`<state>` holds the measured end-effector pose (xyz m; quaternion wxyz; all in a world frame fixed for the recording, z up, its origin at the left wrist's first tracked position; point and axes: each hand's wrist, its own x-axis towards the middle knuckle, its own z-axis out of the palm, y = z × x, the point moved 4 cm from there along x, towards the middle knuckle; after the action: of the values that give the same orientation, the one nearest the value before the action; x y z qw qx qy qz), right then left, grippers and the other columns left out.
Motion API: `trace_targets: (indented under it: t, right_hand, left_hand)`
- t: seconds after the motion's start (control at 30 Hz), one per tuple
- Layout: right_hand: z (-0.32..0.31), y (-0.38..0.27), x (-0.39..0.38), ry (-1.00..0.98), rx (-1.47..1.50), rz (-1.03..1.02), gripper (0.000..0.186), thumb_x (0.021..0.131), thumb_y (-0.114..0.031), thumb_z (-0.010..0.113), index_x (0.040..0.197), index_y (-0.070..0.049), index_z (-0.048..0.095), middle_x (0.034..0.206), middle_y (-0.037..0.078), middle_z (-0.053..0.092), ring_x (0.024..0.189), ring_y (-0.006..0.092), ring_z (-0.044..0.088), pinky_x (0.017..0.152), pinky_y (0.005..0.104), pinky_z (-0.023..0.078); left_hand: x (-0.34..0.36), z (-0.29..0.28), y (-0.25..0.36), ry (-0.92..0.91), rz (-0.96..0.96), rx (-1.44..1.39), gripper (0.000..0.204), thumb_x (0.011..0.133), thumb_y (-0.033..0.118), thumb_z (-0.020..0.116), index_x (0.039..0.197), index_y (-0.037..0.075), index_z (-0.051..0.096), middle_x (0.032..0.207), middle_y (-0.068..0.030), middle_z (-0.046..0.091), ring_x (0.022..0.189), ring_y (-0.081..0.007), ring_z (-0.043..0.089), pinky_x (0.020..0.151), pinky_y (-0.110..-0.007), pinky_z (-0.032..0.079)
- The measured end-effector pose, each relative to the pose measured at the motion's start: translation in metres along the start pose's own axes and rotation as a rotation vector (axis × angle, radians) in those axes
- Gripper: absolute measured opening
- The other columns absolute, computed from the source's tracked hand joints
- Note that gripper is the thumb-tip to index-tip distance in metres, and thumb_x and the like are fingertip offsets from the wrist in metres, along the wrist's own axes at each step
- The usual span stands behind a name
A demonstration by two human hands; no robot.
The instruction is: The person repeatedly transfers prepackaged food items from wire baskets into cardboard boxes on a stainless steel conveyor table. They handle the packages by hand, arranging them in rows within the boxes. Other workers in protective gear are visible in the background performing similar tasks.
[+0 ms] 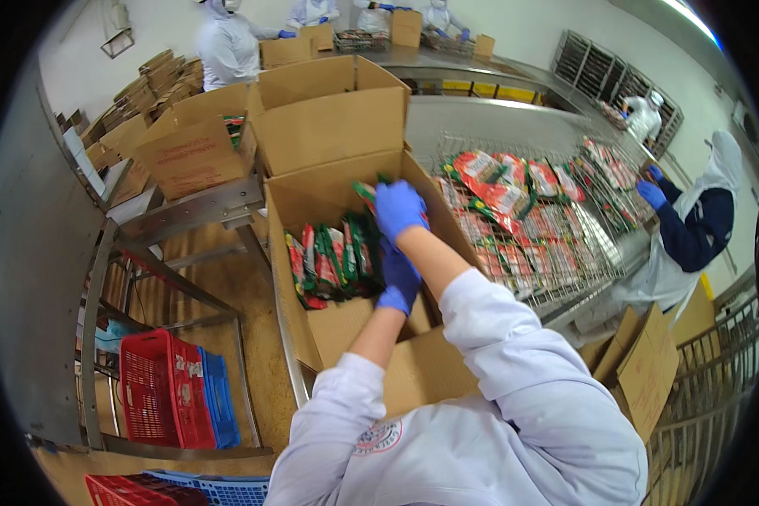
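My right hand (401,209), in a blue glove, is closed on a green and red packet (365,194) inside an open cardboard box (312,181). My left hand (396,274), also gloved, is just below it; its fingers are mostly hidden behind the right one and the packets. A row of similar packets (329,261) stands upright in the box's left half, and bare cardboard shows at the bottom toward me.
Wire trays of packets (523,219) lie on the steel counter (481,118) to the right, beside a co-worker (691,228). An open box (185,160) stands at left on a metal frame, above red and blue crates (156,388). Other workers (228,51) are along the back.
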<state>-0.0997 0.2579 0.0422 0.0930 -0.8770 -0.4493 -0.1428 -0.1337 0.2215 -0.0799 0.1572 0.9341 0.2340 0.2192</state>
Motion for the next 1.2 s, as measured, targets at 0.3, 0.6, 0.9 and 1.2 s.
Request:
trace_targets:
  t: [0.3,0.6,0.9,1.2]
  right_hand:
    - [0.079,0.014,-0.01,-0.162,0.096,-0.042,0.034,0.082,-0.038,0.052,0.098,-0.008,0.056,0.094,0.02,0.054,0.081,0.0336,0.06,0.067,0.0435,0.05]
    - [0.064,0.017,-0.005,-0.245,0.311,0.126,0.069,0.075,-0.064,0.046,0.109,-0.004,0.05,0.103,0.026,0.05,0.091,0.0382,0.057,0.077,0.0444,0.047]
    - [-0.061,0.01,-0.065,-0.285,0.481,-0.116,0.079,0.074,-0.055,0.056,0.128,-0.002,0.035,0.123,0.024,0.043,0.112,0.0376,0.044,0.091,0.043,0.039]
    - [-0.145,0.248,-0.117,0.005,0.75,-0.032,0.051,0.078,-0.043,0.058,0.107,-0.001,0.055,0.098,0.018,0.06,0.091,0.0327,0.058,0.079,0.038,0.046]
  left_hand:
    - [-0.052,-0.025,0.031,-0.863,0.079,-0.076,0.042,0.081,0.036,0.046,0.111,0.01,0.057,0.112,-0.0132,0.057,0.1,-0.0293,0.056,0.085,-0.038,0.044]
    - [-0.019,0.031,-0.045,-0.514,-0.177,-0.124,0.028,0.079,0.02,0.045,0.095,0.009,0.064,0.101,-0.0185,0.06,0.089,-0.0328,0.06,0.076,-0.044,0.048]
    - [-0.017,0.017,-0.04,0.065,0.498,-0.096,0.028,0.084,0.02,0.047,0.103,0.003,0.059,0.098,-0.0144,0.063,0.083,-0.0261,0.062,0.076,-0.037,0.049]
    - [0.022,-0.182,0.08,-0.447,-0.376,-0.53,0.032,0.085,0.024,0.051,0.072,-0.003,0.063,0.061,-0.0092,0.061,0.051,-0.0151,0.057,0.049,-0.028,0.047]
